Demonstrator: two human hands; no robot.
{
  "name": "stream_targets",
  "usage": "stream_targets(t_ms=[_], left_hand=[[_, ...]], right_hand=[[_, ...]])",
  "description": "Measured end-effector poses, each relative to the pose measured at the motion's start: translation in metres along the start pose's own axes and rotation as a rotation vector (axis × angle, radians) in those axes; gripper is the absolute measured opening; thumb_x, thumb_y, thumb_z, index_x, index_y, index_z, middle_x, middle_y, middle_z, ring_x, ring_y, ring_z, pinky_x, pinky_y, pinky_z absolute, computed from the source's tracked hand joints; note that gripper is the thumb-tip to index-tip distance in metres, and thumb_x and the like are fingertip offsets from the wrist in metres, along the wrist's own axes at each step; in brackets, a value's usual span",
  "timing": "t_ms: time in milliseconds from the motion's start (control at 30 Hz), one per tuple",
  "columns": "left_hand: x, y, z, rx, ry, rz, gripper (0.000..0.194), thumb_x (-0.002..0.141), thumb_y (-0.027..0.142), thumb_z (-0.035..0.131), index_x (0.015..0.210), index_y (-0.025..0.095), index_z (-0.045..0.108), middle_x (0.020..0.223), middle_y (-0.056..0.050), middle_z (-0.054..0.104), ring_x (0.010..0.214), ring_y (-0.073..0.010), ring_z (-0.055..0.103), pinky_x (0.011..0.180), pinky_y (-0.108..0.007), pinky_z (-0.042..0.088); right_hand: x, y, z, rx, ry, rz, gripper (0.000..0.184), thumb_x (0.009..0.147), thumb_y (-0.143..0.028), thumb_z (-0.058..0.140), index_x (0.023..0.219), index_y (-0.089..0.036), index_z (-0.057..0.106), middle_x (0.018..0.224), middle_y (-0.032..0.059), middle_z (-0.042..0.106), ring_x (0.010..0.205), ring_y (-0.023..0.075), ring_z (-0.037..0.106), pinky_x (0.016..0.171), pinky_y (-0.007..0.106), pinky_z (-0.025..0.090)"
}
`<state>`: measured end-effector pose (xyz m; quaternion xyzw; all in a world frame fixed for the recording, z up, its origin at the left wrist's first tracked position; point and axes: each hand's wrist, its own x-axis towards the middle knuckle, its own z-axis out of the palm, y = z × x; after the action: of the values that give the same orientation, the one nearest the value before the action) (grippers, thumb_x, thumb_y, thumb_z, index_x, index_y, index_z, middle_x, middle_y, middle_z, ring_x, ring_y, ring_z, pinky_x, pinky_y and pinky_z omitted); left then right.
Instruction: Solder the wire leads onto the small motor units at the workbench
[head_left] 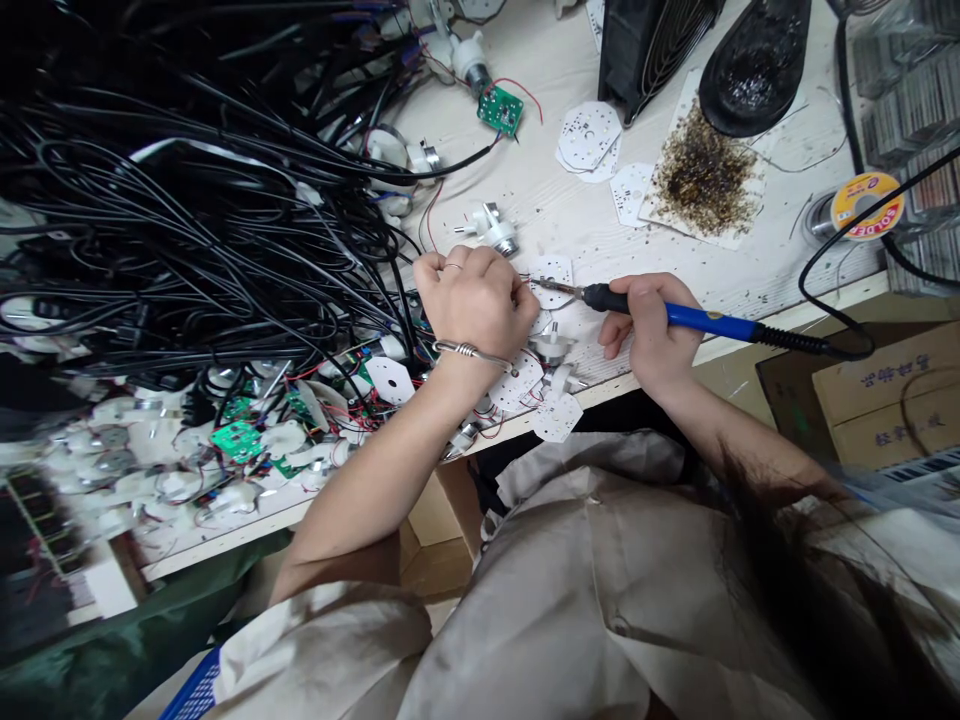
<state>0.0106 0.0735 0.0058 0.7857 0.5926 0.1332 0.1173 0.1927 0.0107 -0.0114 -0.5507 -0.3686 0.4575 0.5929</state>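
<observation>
even, fairly bright light on the pale tabletop [544,220], darker cables [210,220], edges stretched and softly blurred.

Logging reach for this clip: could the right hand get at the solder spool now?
Probably not without regripping: the right hand holds the soldering iron, and a black cable crosses over the solder spool.

Passage over bare wood [551,212]
Between white motor [491,228] and octagonal boards [589,135]; soldering iron [712,321] obstructs near right, black cables [225,240] left.

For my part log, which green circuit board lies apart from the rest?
The green board beyond the left hand; the other green boards cluster at lower left.
</observation>
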Motion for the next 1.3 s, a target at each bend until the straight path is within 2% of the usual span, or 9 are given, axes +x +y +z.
stream_targets(t_ms=[133, 333, 500, 633, 767, 967, 1167, 1233, 1300], left_hand=[[-0.0003, -0.0011, 0.0007, -0.007, 0.023, 0.025, 0.007, 0.083, 0.018, 0.061, 0.081, 0.022, 0.066, 0.092, -0.009, 0.067, 0.111, -0.0375, 0.062, 0.104, -0.065, 0.035], [-0.0016, -0.0033, 0.0063, 0.035, 0.158, 0.088, 0.012, 0.085, 0.021, 0.06, 0.073, 0.022, 0.063, 0.082, -0.006, 0.066, 0.098, -0.0325, 0.064, 0.102, -0.063, 0.039], [-0.0022, -0.0037, 0.0078, 0.043, 0.185, 0.106, 0.012, 0.085, 0.021, 0.062, 0.073, 0.023, 0.065, 0.08, -0.006, 0.067, 0.093, -0.0306, 0.064, 0.102, -0.064, 0.041], [-0.0017, -0.0045, 0.0081, 0.079, 0.201, 0.136, 0.016, 0.087, 0.021, 0.06, 0.072, 0.023, 0.062, 0.078, -0.005, 0.067, 0.089, -0.0288, 0.064, 0.096, -0.061, 0.045], [-0.0008, -0.0043, 0.0057, 0.063, 0.17, 0.141, 0.017, 0.089, 0.02, 0.058, 0.072, 0.023, 0.061, 0.08, -0.006, 0.067, 0.09, -0.029, 0.064, 0.097, -0.062, 0.045], [0.0011, -0.001, -0.0013, -0.011, -0.023, 0.019, 0.01, 0.083, 0.019, 0.061, 0.08, 0.024, 0.07, 0.093, -0.009, 0.07, 0.108, -0.0361, 0.062, 0.11, -0.068, 0.034], [-0.0012, -0.0029, 0.0025, -0.006, 0.119, 0.093, 0.017, 0.089, 0.021, 0.059, 0.073, 0.024, 0.065, 0.082, -0.007, 0.068, 0.094, -0.031, 0.064, 0.103, -0.065, 0.041], [-0.0012, -0.0029, 0.002, 0.008, 0.109, 0.097, 0.018, 0.09, 0.021, 0.058, 0.073, 0.025, 0.064, 0.082, -0.007, 0.068, 0.093, -0.0302, 0.063, 0.102, -0.064, 0.042], [-0.0002, -0.0012, -0.0003, 0.016, 0.04, 0.06, 0.015, 0.088, 0.021, 0.059, 0.076, 0.025, 0.066, 0.087, -0.007, 0.069, 0.098, -0.0314, 0.063, 0.106, -0.065, 0.039]], right_hand=[[-0.0007, -0.0013, 0.0003, -0.012, 0.007, -0.002, 0.047, 0.094, -0.07, 0.062, 0.089, -0.024, 0.065, 0.051, -0.0097, 0.059, 0.034, 0.0056, 0.052, 0.035, 0.016, 0.038], [-0.0016, -0.0012, 0.0001, -0.011, -0.006, 0.003, 0.046, 0.094, -0.069, 0.062, 0.091, -0.023, 0.067, 0.051, -0.0098, 0.06, 0.035, 0.0059, 0.054, 0.035, 0.016, 0.039], [-0.0017, 0.0001, -0.001, -0.019, -0.018, 0.008, 0.046, 0.095, -0.068, 0.062, 0.092, -0.023, 0.067, 0.051, -0.0097, 0.061, 0.036, 0.0062, 0.055, 0.036, 0.017, 0.041], [-0.0012, 0.0014, -0.0014, -0.026, -0.023, 0.016, 0.046, 0.094, -0.069, 0.062, 0.092, -0.023, 0.068, 0.051, -0.0101, 0.061, 0.036, 0.006, 0.055, 0.036, 0.016, 0.041], [-0.001, 0.0017, -0.0008, -0.033, -0.031, 0.017, 0.046, 0.095, -0.068, 0.062, 0.092, -0.023, 0.068, 0.051, -0.0104, 0.06, 0.037, 0.0056, 0.056, 0.036, 0.015, 0.041], [-0.001, 0.0009, -0.0006, -0.03, -0.034, 0.023, 0.046, 0.094, -0.069, 0.062, 0.092, -0.023, 0.067, 0.051, -0.0103, 0.058, 0.038, 0.006, 0.056, 0.037, 0.016, 0.041], [-0.0008, 0.001, -0.0008, -0.026, -0.026, 0.026, 0.047, 0.094, -0.069, 0.063, 0.092, -0.023, 0.068, 0.051, -0.0098, 0.06, 0.037, 0.006, 0.056, 0.036, 0.016, 0.041], [-0.0007, 0.0017, -0.0006, -0.024, -0.035, 0.024, 0.046, 0.094, -0.069, 0.064, 0.092, -0.023, 0.068, 0.051, -0.0097, 0.06, 0.038, 0.0063, 0.057, 0.037, 0.016, 0.041], [-0.0008, 0.0024, -0.0006, -0.014, -0.036, 0.013, 0.045, 0.094, -0.067, 0.065, 0.092, -0.022, 0.069, 0.052, -0.0095, 0.061, 0.038, 0.0065, 0.057, 0.036, 0.016, 0.042]])
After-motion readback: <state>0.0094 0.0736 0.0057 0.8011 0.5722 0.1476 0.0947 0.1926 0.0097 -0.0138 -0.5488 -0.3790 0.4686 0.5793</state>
